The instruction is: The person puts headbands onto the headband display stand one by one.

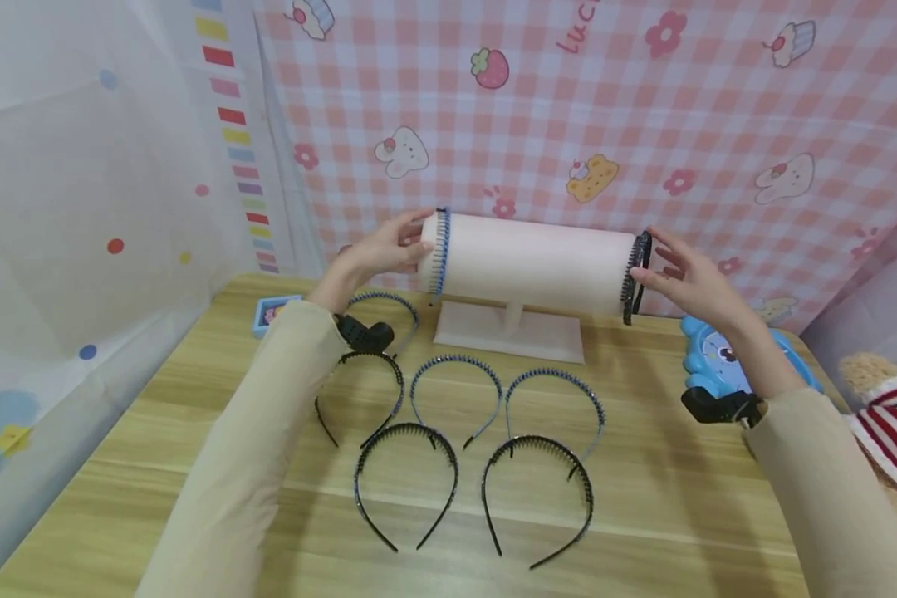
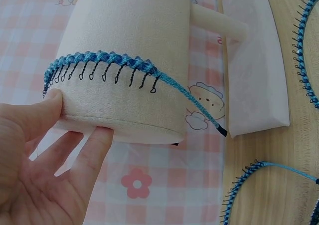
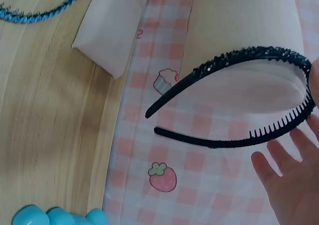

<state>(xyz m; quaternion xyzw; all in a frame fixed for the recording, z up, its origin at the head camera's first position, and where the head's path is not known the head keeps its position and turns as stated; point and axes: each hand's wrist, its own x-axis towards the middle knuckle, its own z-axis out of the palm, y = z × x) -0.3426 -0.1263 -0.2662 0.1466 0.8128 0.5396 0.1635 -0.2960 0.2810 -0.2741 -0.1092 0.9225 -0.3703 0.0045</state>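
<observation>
A pale padded roll stand [image 1: 531, 262] stands at the back of the table. A blue beaded headband [image 2: 114, 59] with small wire loops sits around its left end. My left hand [image 1: 389, 249] touches that end, its thumb beside the headband and its other fingers along the end edge, fairly straight. Around the right end, partly off it, hangs a black sequined headband [image 3: 234, 58] with comb teeth. My right hand [image 1: 683, 274] holds this headband, thumb at the near side and forefinger at the top; in the right wrist view the thumb is mostly cut off.
Several toothed headbands, black [image 1: 407, 428] and blue [image 1: 456, 359], lie in front of the stand. A blue toy clock [image 1: 718, 357] is at the right, beside a plush toy in a striped top [image 1: 893, 423]. A small blue box [image 1: 272, 311] lies at the left. A checked cloth [image 1: 538, 124] hangs behind.
</observation>
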